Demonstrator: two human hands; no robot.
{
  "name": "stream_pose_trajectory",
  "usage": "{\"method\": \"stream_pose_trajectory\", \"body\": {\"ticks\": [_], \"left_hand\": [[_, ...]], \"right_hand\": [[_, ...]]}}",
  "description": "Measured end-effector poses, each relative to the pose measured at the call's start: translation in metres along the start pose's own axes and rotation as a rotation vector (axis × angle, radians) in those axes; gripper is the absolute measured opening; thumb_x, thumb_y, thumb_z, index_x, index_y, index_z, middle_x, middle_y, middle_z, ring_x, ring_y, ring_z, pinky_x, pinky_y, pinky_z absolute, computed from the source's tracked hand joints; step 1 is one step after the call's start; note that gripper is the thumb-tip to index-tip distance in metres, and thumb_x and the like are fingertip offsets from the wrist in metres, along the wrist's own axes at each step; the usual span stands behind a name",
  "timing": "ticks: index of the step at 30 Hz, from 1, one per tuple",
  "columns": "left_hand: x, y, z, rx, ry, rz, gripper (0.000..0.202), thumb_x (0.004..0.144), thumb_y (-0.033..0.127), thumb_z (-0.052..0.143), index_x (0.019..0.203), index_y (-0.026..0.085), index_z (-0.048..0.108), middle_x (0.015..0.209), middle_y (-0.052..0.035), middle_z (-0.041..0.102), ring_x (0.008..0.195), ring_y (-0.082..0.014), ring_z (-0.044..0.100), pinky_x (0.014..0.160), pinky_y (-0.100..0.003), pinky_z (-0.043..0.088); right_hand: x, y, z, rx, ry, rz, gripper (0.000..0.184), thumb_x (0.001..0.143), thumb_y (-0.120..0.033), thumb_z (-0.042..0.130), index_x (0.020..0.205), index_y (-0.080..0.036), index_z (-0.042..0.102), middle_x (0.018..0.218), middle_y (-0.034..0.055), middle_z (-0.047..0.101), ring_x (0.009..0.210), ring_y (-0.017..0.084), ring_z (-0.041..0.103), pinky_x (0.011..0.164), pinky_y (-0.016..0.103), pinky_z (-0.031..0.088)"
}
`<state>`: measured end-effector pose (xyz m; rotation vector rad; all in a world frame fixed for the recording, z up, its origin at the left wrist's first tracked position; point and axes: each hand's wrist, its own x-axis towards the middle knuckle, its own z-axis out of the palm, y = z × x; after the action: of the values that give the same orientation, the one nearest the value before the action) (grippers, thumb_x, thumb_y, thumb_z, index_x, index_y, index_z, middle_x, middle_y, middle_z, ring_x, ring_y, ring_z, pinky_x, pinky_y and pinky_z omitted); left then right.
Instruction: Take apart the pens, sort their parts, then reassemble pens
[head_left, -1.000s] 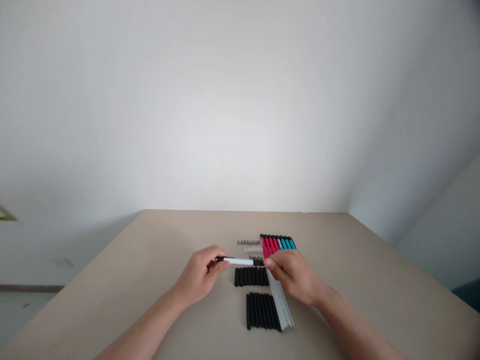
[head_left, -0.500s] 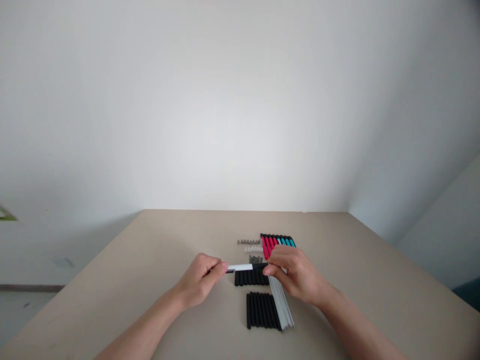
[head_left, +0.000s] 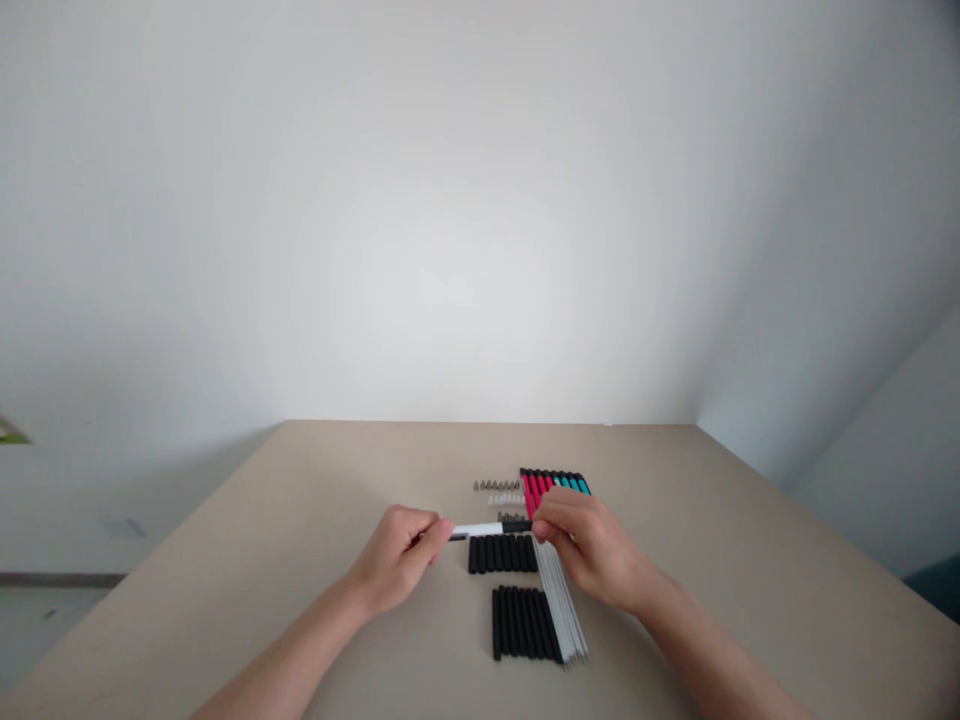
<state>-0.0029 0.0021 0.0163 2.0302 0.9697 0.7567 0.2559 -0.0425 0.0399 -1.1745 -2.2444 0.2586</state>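
A white pen [head_left: 480, 530] with a black end section lies level between my two hands, above the table. My left hand [head_left: 405, 558] is closed around its left end, where a black clip shows below the thumb. My right hand [head_left: 589, 545] pinches the tip of the black section. White and black parts meet between the hands. Just below the pen is a row of short black tubes [head_left: 502, 554]. Thin white pen refills [head_left: 561, 605] lie partly under my right hand.
Another row of black tubes [head_left: 525, 623] lies nearer on the table [head_left: 360, 450]. Pink and teal pen barrels [head_left: 534, 492] with black ends lie beyond my right hand. Small metal cone tips [head_left: 496, 486], clear white pieces [head_left: 506, 500] and tiny springs [head_left: 511, 517] form short rows. A wall stands behind.
The pen has risen slightly in my hands. My right fingers have shifted a little on the black section. The laid-out parts stay where they were.
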Motion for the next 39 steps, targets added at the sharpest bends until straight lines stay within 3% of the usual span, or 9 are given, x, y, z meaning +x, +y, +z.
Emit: {"method": "stream_pose_trajectory", "body": {"ticks": [4, 8, 12, 18, 25, 30, 35, 39], "left_hand": [[-0.0004, -0.0009, 0.0011, -0.044, -0.033, -0.057, 0.057, 0.09, 0.053, 0.034, 0.046, 0.017, 0.037, 0.041, 0.0051, 0.028, 0.041, -0.0077, 0.028, 0.043, -0.022, 0.021], [0.001, -0.0018, 0.0021, -0.027, 0.038, -0.026, 0.05, 0.091, 0.05, 0.036, 0.055, 0.016, 0.044, 0.048, 0.0045, 0.036, 0.046, -0.0084, 0.033, 0.047, -0.021, 0.025], [0.0022, 0.0004, 0.0017, -0.025, 0.103, 0.006, 0.043, 0.09, 0.048, 0.039, 0.062, 0.016, 0.047, 0.053, 0.0046, 0.038, 0.047, -0.0084, 0.032, 0.046, -0.021, 0.024], [0.0014, 0.0019, 0.0005, 0.005, 0.101, 0.021, 0.043, 0.09, 0.047, 0.04, 0.061, 0.015, 0.048, 0.052, 0.0048, 0.036, 0.048, -0.0084, 0.032, 0.046, -0.021, 0.023], [0.0008, -0.0024, 0.0007, -0.012, 0.106, 0.007, 0.047, 0.091, 0.047, 0.039, 0.058, 0.015, 0.049, 0.051, 0.0033, 0.042, 0.047, -0.0085, 0.036, 0.047, -0.021, 0.026], [0.0012, -0.0027, 0.0015, 0.006, 0.126, 0.018, 0.046, 0.09, 0.046, 0.041, 0.058, 0.015, 0.049, 0.051, 0.0034, 0.041, 0.047, -0.0087, 0.035, 0.048, -0.021, 0.025], [0.0006, -0.0006, 0.0008, -0.019, 0.133, 0.019, 0.045, 0.09, 0.046, 0.04, 0.058, 0.015, 0.048, 0.051, 0.0033, 0.042, 0.047, -0.0086, 0.035, 0.047, -0.021, 0.025], [0.0002, -0.0008, -0.0002, -0.029, 0.143, 0.037, 0.043, 0.09, 0.046, 0.04, 0.059, 0.016, 0.048, 0.052, 0.0031, 0.043, 0.047, -0.0087, 0.035, 0.047, -0.021, 0.026]], "right_hand": [[-0.0011, 0.0042, 0.0016, -0.019, 0.021, -0.013, 0.031, 0.096, -0.026, 0.038, 0.072, -0.017, 0.057, 0.069, 0.0053, 0.055, 0.069, 0.017, 0.049, 0.062, 0.028, 0.036], [-0.0027, 0.0059, 0.0022, -0.027, 0.06, 0.013, 0.025, 0.095, -0.028, 0.041, 0.081, -0.018, 0.06, 0.074, 0.0055, 0.058, 0.072, 0.017, 0.051, 0.064, 0.028, 0.038], [-0.0025, 0.002, 0.0008, -0.008, 0.038, 0.06, 0.034, 0.097, -0.031, 0.036, 0.074, -0.017, 0.056, 0.07, 0.0045, 0.056, 0.068, 0.016, 0.05, 0.063, 0.028, 0.037], [-0.0026, 0.0037, 0.0028, 0.01, 0.052, 0.077, 0.035, 0.097, -0.031, 0.036, 0.071, -0.017, 0.055, 0.067, 0.0038, 0.055, 0.065, 0.015, 0.049, 0.061, 0.027, 0.036], [-0.0025, 0.0033, -0.0005, 0.042, 0.086, 0.04, 0.022, 0.094, -0.031, 0.045, 0.088, -0.018, 0.062, 0.077, 0.0052, 0.06, 0.072, 0.017, 0.052, 0.064, 0.027, 0.039], [-0.0031, 0.0051, 0.0016, 0.027, 0.079, 0.072, 0.034, 0.096, -0.032, 0.038, 0.071, -0.017, 0.056, 0.068, 0.004, 0.056, 0.067, 0.015, 0.049, 0.062, 0.027, 0.037], [-0.0021, 0.0058, 0.0019, 0.031, 0.087, 0.111, 0.029, 0.095, -0.032, 0.04, 0.076, -0.018, 0.055, 0.069, 0.0031, 0.056, 0.066, 0.015, 0.049, 0.061, 0.026, 0.035], [-0.0007, 0.002, 0.0003, 0.042, 0.039, 0.117, 0.036, 0.097, -0.035, 0.035, 0.073, -0.018, 0.055, 0.067, 0.0023, 0.055, 0.065, 0.015, 0.049, 0.061, 0.026, 0.035]]}}
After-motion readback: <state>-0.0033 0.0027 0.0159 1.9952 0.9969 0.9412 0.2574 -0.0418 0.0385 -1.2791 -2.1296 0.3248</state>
